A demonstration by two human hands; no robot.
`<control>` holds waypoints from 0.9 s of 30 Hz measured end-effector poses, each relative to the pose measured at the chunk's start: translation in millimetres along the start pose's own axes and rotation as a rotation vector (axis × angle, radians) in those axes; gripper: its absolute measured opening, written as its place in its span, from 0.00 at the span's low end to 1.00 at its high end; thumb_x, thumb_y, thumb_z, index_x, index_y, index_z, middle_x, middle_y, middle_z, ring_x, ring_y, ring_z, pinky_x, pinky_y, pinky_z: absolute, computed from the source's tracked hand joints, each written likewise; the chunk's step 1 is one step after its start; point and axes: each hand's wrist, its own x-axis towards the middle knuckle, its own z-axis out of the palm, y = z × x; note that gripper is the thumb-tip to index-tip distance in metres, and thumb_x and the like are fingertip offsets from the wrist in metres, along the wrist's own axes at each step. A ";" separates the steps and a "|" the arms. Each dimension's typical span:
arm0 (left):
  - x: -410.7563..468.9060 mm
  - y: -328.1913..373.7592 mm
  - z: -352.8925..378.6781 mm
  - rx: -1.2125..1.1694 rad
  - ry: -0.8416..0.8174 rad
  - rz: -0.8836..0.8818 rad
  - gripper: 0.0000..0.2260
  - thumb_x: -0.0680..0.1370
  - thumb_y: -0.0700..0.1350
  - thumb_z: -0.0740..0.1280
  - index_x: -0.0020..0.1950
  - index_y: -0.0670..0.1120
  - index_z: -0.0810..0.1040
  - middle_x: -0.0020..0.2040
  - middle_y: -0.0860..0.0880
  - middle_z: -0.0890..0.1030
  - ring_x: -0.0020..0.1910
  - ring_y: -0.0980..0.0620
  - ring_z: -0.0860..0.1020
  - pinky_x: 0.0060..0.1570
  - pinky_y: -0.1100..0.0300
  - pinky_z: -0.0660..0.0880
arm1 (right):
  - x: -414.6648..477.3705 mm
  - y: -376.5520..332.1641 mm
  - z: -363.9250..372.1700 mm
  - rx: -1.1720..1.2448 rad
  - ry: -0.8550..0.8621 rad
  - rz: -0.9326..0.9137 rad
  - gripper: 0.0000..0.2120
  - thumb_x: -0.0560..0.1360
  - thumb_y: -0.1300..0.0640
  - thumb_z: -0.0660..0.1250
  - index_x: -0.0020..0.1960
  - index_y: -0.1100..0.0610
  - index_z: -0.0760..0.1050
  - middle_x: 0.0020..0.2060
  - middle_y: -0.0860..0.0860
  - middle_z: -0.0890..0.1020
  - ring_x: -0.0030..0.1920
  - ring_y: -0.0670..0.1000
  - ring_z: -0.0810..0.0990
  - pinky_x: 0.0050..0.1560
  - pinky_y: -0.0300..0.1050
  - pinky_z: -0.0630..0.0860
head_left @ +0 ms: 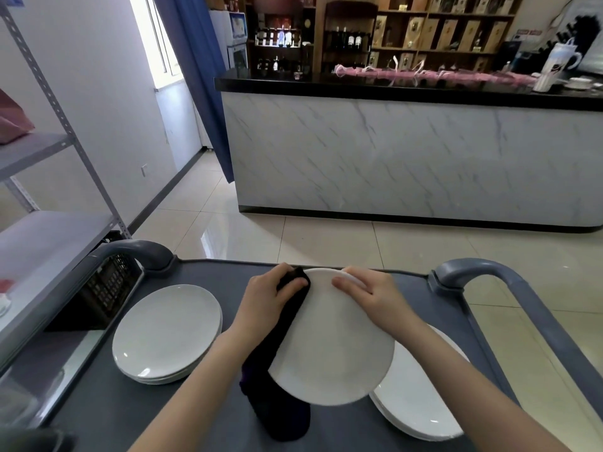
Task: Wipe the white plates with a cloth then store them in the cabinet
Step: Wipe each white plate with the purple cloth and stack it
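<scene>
A white plate [329, 347] is held tilted above the grey cart top [202, 272]. My right hand [368, 293] grips its far right rim, thumb on the face. My left hand [270, 296] holds a dark cloth [284, 324] against the plate's left edge; the cloth hangs down below the plate to the cart. A stack of white plates [166, 331] lies on the cart's left side. Another stack of white plates [421, 396] lies on the right, partly hidden under the held plate and my right forearm.
The cart has grey handles at left [140, 252] and right [483, 269]. A metal shelf rack [49, 223] and a black crate [107, 288] stand to the left. A marble-fronted counter [408, 158] stands across the tiled floor, with bottle shelves behind.
</scene>
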 end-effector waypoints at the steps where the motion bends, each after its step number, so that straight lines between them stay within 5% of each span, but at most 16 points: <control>1: -2.0 -2.3 0.6 -0.018 0.060 -0.036 0.11 0.78 0.48 0.69 0.37 0.55 0.72 0.31 0.61 0.76 0.32 0.60 0.72 0.34 0.69 0.67 | -2.1 1.7 0.4 0.058 0.067 0.017 0.14 0.77 0.45 0.66 0.40 0.55 0.78 0.31 0.47 0.75 0.34 0.46 0.72 0.37 0.41 0.66; 8: -26.8 -16.4 20.0 -0.157 0.359 -0.324 0.08 0.80 0.48 0.66 0.41 0.53 0.74 0.37 0.55 0.80 0.37 0.64 0.76 0.34 0.73 0.68 | -16.4 12.8 25.2 0.434 0.618 0.261 0.14 0.80 0.51 0.66 0.37 0.57 0.76 0.29 0.45 0.75 0.31 0.43 0.71 0.33 0.36 0.70; 13: -17.5 -15.2 6.3 -0.160 0.254 -0.207 0.08 0.79 0.46 0.68 0.41 0.54 0.75 0.35 0.61 0.80 0.35 0.65 0.76 0.35 0.73 0.68 | -22.5 18.9 14.0 0.246 0.467 0.200 0.11 0.80 0.50 0.66 0.41 0.52 0.79 0.35 0.48 0.82 0.34 0.42 0.76 0.35 0.34 0.72; 19: 1.9 0.3 -4.5 0.016 -0.097 0.021 0.11 0.76 0.48 0.72 0.40 0.61 0.73 0.38 0.63 0.80 0.36 0.64 0.76 0.39 0.73 0.69 | -9.1 0.0 3.9 -0.041 0.040 0.034 0.11 0.79 0.48 0.67 0.41 0.53 0.79 0.33 0.49 0.79 0.34 0.46 0.74 0.36 0.37 0.67; 23: -0.9 -4.0 -0.4 -0.010 0.087 -0.049 0.08 0.76 0.48 0.72 0.40 0.57 0.75 0.35 0.62 0.79 0.35 0.63 0.75 0.37 0.71 0.68 | -7.9 -1.7 4.7 0.059 0.157 0.048 0.12 0.79 0.52 0.68 0.40 0.58 0.79 0.33 0.54 0.77 0.34 0.45 0.72 0.37 0.41 0.67; 27: -16.4 -9.8 8.2 -0.146 0.388 -0.246 0.05 0.78 0.48 0.69 0.43 0.56 0.76 0.37 0.59 0.81 0.40 0.67 0.77 0.37 0.75 0.68 | -13.4 -1.8 22.5 0.320 0.518 0.179 0.16 0.80 0.52 0.67 0.36 0.59 0.73 0.29 0.48 0.72 0.32 0.46 0.69 0.36 0.45 0.67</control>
